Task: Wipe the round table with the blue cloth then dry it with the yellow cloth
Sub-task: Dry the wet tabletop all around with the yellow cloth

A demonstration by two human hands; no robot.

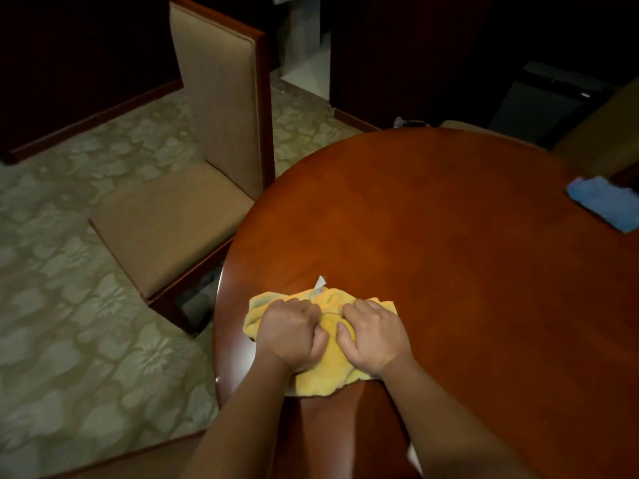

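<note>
Reddish polished wood, the round worktop (449, 236) fills the right of my frame above patterned pale carpet (69, 340), with a tan upholstered chair (193, 188) at upper left. The room behind is too dark to read. The blue cloth (605, 202) is cut off at the right edge. The yellow cloth (328, 354) lies bunched at lower centre, no clear long axis, gripped by my left hand (294, 333) and right hand (373, 337), fingers curled into it.

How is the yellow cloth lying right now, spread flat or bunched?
Bunched. The yellow cloth is crumpled into folds under the left hand and right hand near the table edge.
</note>
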